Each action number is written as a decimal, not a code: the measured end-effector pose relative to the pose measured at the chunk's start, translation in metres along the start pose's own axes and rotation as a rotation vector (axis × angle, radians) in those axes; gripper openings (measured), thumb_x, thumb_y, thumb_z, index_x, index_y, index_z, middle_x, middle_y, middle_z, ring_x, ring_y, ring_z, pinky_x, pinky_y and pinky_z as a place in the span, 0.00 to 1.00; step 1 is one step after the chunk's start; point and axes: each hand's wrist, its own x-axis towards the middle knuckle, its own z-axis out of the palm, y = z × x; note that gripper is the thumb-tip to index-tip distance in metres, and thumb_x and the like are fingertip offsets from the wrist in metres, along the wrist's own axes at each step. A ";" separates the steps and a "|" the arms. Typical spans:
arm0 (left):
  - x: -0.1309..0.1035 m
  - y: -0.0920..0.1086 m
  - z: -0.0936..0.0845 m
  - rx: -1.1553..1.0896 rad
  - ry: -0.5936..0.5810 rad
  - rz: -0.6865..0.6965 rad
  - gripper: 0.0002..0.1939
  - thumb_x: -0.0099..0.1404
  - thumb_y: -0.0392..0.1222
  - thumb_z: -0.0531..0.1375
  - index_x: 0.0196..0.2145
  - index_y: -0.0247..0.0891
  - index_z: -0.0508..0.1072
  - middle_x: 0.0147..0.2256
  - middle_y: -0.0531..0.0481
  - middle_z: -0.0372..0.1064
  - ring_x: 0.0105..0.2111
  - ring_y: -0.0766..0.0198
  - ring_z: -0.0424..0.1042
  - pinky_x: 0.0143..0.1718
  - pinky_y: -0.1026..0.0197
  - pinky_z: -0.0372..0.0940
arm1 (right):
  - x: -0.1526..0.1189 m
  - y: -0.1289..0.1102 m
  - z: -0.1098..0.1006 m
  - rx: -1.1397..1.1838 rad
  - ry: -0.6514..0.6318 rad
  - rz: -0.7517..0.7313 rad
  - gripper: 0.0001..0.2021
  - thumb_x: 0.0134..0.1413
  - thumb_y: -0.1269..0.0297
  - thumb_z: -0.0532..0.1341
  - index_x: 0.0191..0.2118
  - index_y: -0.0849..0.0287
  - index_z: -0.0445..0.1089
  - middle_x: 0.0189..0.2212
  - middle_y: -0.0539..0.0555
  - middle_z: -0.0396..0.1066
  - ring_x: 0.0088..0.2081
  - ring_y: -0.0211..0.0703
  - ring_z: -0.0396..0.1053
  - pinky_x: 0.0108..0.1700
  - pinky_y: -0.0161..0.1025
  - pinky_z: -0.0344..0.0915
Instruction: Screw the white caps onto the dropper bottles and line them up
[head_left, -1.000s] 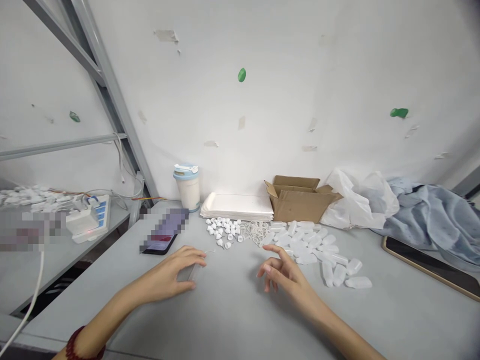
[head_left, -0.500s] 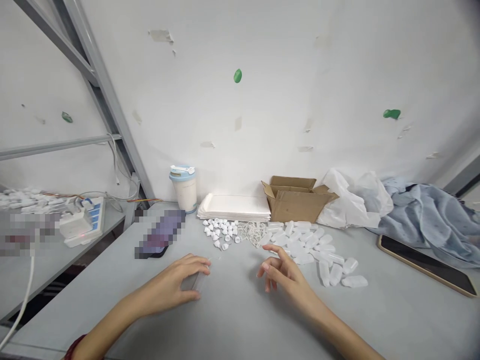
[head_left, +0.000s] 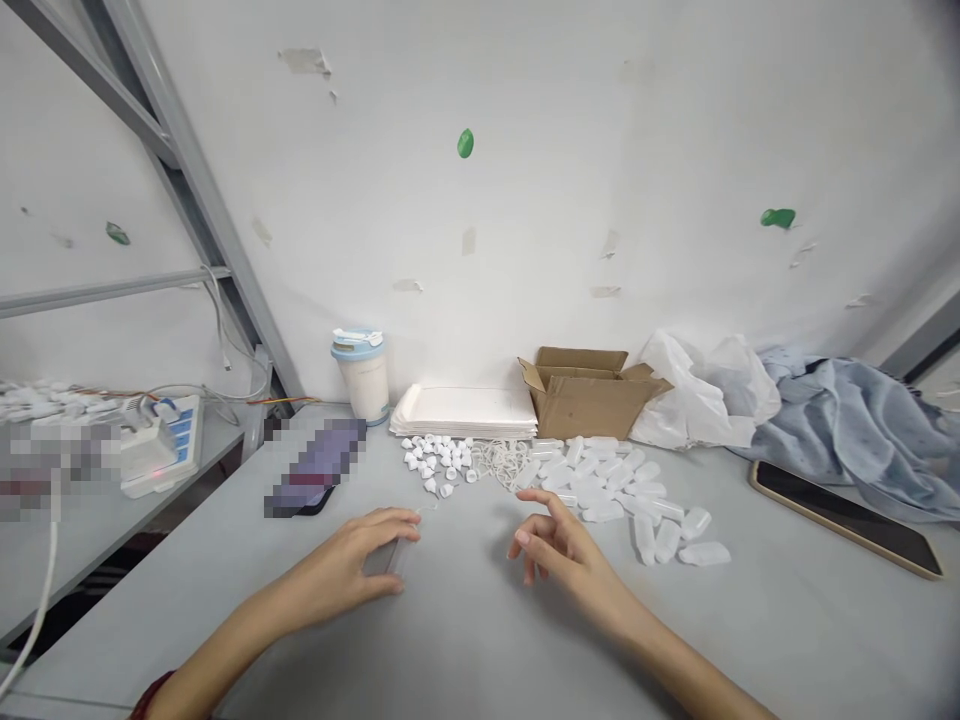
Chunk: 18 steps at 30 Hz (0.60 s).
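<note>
My left hand (head_left: 360,570) is curved round a small clear plastic piece (head_left: 400,556) on the grey table, its thumb and fingers at the piece's edges. My right hand (head_left: 559,550) hovers to the right, fingers apart, with nothing in it. Beyond the hands lie small white caps (head_left: 448,459), a heap of thin white loops (head_left: 501,462) and a pile of translucent white plastic pieces (head_left: 592,490); the right index fingertip is in front of that pile's left edge.
Along the back stand a cup (head_left: 365,375), a stack of white sheets (head_left: 463,412), an open cardboard box (head_left: 589,400) and a white plastic bag (head_left: 686,400). A phone (head_left: 844,520) and blue cloth (head_left: 862,430) lie right; a purple item (head_left: 319,465) lies left.
The view has shifted slightly, moving the scene a little left. Both hands keep nearly the same pose, the left still around the clear piece and the right still spread.
</note>
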 end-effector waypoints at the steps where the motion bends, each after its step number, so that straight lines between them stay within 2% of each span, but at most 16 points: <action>1: -0.001 0.000 -0.001 0.008 -0.006 0.001 0.23 0.56 0.45 0.65 0.50 0.46 0.71 0.59 0.48 0.61 0.59 0.51 0.59 0.60 0.49 0.55 | 0.000 0.000 0.000 0.005 -0.002 -0.003 0.24 0.56 0.49 0.58 0.53 0.57 0.55 0.30 0.49 0.68 0.27 0.38 0.66 0.39 0.42 0.63; 4: 0.000 0.003 -0.009 0.011 0.010 0.029 0.25 0.56 0.52 0.65 0.51 0.48 0.71 0.60 0.48 0.60 0.59 0.50 0.58 0.59 0.49 0.56 | -0.001 0.000 0.000 0.026 -0.011 -0.010 0.24 0.56 0.50 0.58 0.53 0.56 0.55 0.30 0.49 0.68 0.27 0.38 0.65 0.38 0.42 0.64; 6: 0.006 0.006 -0.015 -0.007 0.091 0.037 0.22 0.59 0.54 0.61 0.50 0.48 0.71 0.58 0.48 0.62 0.56 0.50 0.62 0.54 0.52 0.61 | -0.001 0.000 0.000 0.032 -0.013 -0.016 0.23 0.56 0.50 0.58 0.53 0.56 0.55 0.30 0.49 0.68 0.27 0.38 0.65 0.38 0.41 0.64; 10: 0.035 0.015 -0.018 0.000 0.253 0.028 0.19 0.63 0.50 0.56 0.50 0.43 0.71 0.50 0.46 0.68 0.44 0.55 0.70 0.42 0.57 0.67 | 0.001 0.000 -0.002 0.019 -0.007 -0.018 0.23 0.56 0.50 0.58 0.53 0.56 0.55 0.29 0.49 0.68 0.27 0.38 0.65 0.37 0.42 0.63; 13: 0.063 0.019 -0.011 0.042 0.238 0.018 0.21 0.59 0.47 0.59 0.49 0.40 0.72 0.43 0.45 0.68 0.37 0.57 0.70 0.40 0.56 0.66 | 0.001 0.000 -0.003 -0.001 0.007 -0.025 0.22 0.57 0.51 0.57 0.53 0.56 0.54 0.30 0.50 0.68 0.28 0.39 0.66 0.37 0.41 0.63; 18: 0.095 0.019 -0.001 0.127 0.260 0.005 0.14 0.58 0.41 0.58 0.41 0.37 0.75 0.37 0.46 0.67 0.30 0.60 0.68 0.39 0.57 0.65 | 0.001 -0.002 -0.009 -0.046 0.034 -0.063 0.21 0.59 0.51 0.56 0.53 0.56 0.54 0.30 0.50 0.69 0.29 0.39 0.66 0.38 0.41 0.61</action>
